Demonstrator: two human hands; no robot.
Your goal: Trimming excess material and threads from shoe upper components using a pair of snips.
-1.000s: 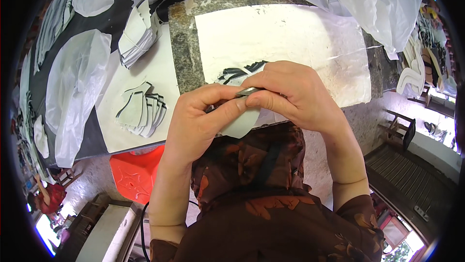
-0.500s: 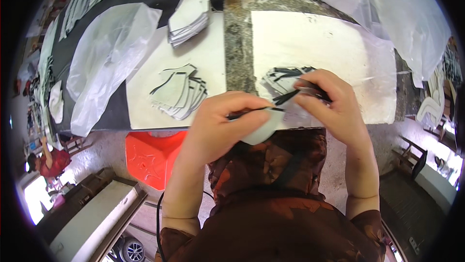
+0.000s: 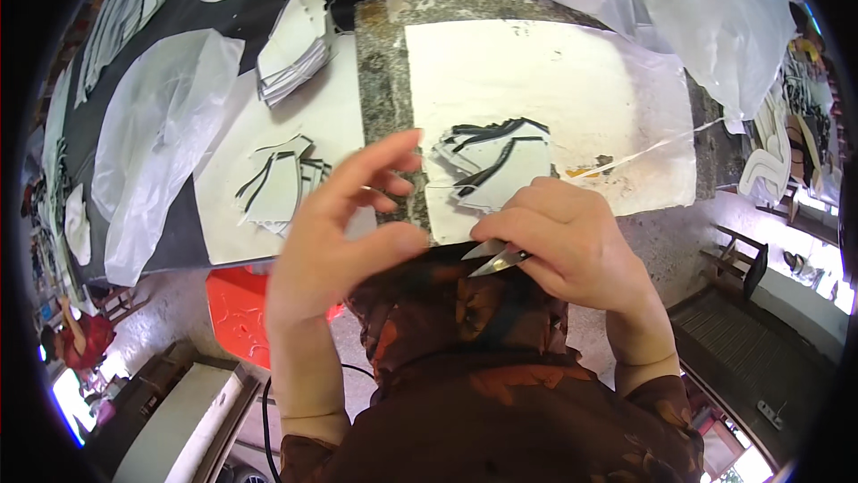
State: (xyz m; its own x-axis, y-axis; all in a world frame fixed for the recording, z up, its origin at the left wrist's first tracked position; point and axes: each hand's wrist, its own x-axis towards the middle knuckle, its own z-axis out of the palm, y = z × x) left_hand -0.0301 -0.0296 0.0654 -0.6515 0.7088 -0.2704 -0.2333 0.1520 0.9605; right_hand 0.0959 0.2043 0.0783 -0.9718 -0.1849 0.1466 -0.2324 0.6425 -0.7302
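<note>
My right hand (image 3: 572, 237) is wrapped round a pair of thread snips (image 3: 497, 260), whose two pointed metal blades stick out toward the left, apart from each other, over my lap. Held above the table's front edge, my left hand (image 3: 344, 224) is empty with its fingers spread and a little blurred. Between and beyond the hands lies a loose pile of pale cut pieces with black edging (image 3: 523, 161). A second pile of similar pieces (image 3: 273, 188) is to the left, partly covered by my left hand.
Farther back stands a stack of pale pieces (image 3: 295, 50). Clear plastic bags lie at the left (image 3: 156, 143) and far right (image 3: 688, 18). White sheets (image 3: 617, 99) cover part of the table. A red plastic stool (image 3: 237, 313) stands below the front edge.
My left hand has let go of a pale black-edged piece and opened, moving left. My right hand has come down nearer my lap, its snips now in plain sight. The whole view has shifted slightly.
</note>
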